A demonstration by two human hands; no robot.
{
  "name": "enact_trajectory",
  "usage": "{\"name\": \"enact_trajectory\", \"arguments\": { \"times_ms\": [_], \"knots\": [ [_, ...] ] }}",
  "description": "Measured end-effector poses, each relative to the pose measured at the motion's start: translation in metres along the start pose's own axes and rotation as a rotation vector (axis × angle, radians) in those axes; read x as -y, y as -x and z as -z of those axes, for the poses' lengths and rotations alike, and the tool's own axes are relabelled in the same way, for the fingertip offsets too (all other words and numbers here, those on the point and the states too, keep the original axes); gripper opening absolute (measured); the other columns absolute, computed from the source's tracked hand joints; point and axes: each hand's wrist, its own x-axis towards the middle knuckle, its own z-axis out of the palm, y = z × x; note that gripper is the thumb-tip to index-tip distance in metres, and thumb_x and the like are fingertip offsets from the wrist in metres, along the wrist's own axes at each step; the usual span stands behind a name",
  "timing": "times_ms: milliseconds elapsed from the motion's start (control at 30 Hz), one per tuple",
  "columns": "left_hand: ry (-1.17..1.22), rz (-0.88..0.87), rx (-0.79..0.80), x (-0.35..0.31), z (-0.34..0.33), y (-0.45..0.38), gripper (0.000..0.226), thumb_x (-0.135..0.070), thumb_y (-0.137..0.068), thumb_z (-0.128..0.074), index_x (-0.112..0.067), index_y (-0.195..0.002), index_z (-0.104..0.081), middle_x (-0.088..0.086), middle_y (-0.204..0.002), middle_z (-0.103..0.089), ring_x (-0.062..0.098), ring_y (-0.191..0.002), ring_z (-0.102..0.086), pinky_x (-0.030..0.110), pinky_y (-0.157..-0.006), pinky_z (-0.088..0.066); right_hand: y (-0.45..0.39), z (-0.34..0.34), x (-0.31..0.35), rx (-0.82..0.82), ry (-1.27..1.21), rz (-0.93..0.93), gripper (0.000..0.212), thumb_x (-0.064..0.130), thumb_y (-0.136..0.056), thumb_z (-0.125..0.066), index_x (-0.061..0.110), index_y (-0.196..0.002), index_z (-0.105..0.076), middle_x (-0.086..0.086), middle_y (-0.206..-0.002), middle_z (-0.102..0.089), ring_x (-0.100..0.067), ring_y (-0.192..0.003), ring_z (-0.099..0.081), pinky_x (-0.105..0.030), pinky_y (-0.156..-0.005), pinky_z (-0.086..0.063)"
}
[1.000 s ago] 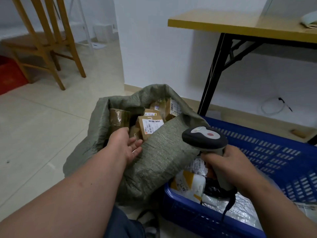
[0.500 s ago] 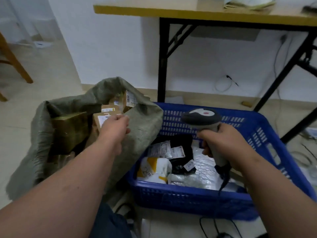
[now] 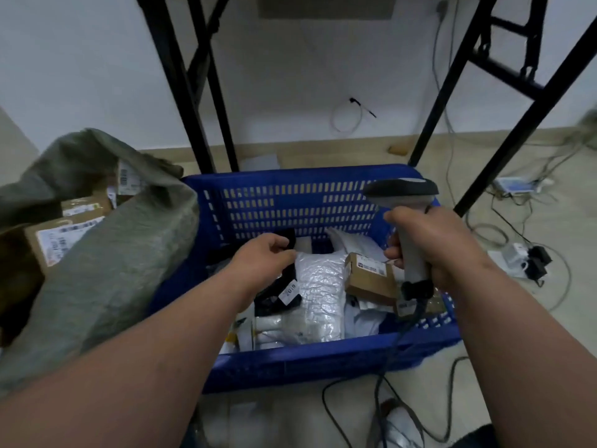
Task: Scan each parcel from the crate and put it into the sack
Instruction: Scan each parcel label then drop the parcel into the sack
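A: Report the largest items first.

B: The blue crate (image 3: pixel 290 202) fills the centre of the frame and stands on the floor in front of the black table legs (image 3: pixel 181 82). The green sack (image 3: pixel 129 260) occupies the left side, its mouth open toward the upper left; its cloth touches the crate's left wall.

A: Contents of the sack?

B: Brown cardboard boxes (image 3: pixel 61 237) with white labels lie inside the open mouth, at the left edge of the frame.

A: Contents of the crate?

B: A silver bubble mailer (image 3: pixel 319 292) lies in the centre. A black parcel (image 3: pixel 277 295) with a small white label lies just left of it. A small cardboard box (image 3: pixel 368 276) with a printed label sits at the right, touching the mailer. White plastic bags (image 3: pixel 274 328) lie along the near wall.

A: State of the left hand?

B: The left hand (image 3: pixel 261 257) is inside the crate, above the black parcel. Its fingers curl downward at the parcel's upper end. Whether they grip the parcel cannot be determined from this view.

A: State of the right hand?

B: The right hand (image 3: pixel 429 247) is clamped around the handle of the barcode scanner (image 3: pixel 403 195), right of centre. The scanner head stands above the crate's far right corner. Its cable (image 3: pixel 384 383) drops over the near wall to the floor.

A: Remaining items?

B: Cables and a power strip (image 3: pixel 513 185) lie on the floor at the right.
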Motion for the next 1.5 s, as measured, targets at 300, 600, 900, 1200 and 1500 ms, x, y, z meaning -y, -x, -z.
{"name": "enact_trajectory", "arguments": {
  "times_ms": [300, 600, 900, 1200, 1500],
  "knots": [
    [-0.113, 0.066, 0.22, -0.007, -0.105, -0.073, 0.072, -0.036, -0.082, -0.075, -0.023, -0.145, -0.043, 0.003, -0.132, -0.054, 0.015, -0.101, -0.058, 0.025, -0.076, -0.043, -0.046, 0.027, -0.028, -0.013, 0.011, -0.128, 0.017, 0.024, -0.085, -0.068, 0.009, -0.089, -0.061, -0.011, -0.068, -0.065, -0.017, -0.045, -0.067, -0.025, -0.044, -0.051],
    [0.114, 0.453, 0.264, 0.019, -0.17, -0.106, 0.029, -0.025, -0.088, -0.07, -0.009, -0.106, -0.054, 0.007, -0.094, -0.063, 0.019, -0.079, -0.058, 0.03, -0.067, -0.049, -0.071, 0.042, -0.038, -0.003, 0.055, -0.144, 0.019, 0.026, -0.084, -0.069, 0.008, -0.087, -0.062, -0.009, -0.062, -0.064, -0.016, -0.044, -0.066, -0.025, -0.043, -0.048],
    [0.295, 0.268, 0.138, -0.009, -0.113, -0.096, 0.016, 0.006, -0.09, -0.057, -0.008, -0.096, -0.061, 0.012, -0.079, -0.066, 0.016, -0.054, -0.06, 0.02, -0.043, -0.046, -0.065, 0.038, -0.022, -0.008, 0.009, -0.111, 0.018, 0.025, -0.085, -0.068, 0.008, -0.086, -0.062, -0.011, -0.067, -0.066, -0.014, -0.043, -0.065, -0.026, -0.045, -0.052],
    [0.489, 0.024, -0.086, -0.036, -0.001, -0.02, 0.019, 0.003, -0.084, -0.054, -0.01, -0.092, -0.067, 0.01, -0.093, -0.071, 0.024, -0.088, -0.069, 0.03, -0.069, -0.055, -0.023, 0.018, 0.01, 0.016, -0.057, 0.036, 0.018, 0.025, -0.084, -0.069, 0.009, -0.091, -0.065, -0.012, -0.066, -0.065, -0.017, -0.047, -0.067, -0.034, -0.054, -0.054],
    [0.484, -0.124, -0.252, -0.03, 0.046, 0.033, 0.033, 0.005, -0.089, -0.061, -0.025, -0.101, -0.053, 0.01, -0.115, -0.058, 0.028, -0.103, -0.063, 0.046, -0.091, -0.055, 0.046, 0.0, 0.036, 0.26, 0.092, 0.192, 0.014, 0.02, -0.083, -0.067, 0.006, -0.084, -0.064, -0.004, -0.055, -0.065, -0.021, -0.053, -0.069, -0.03, -0.051, -0.051]
  ]
}}
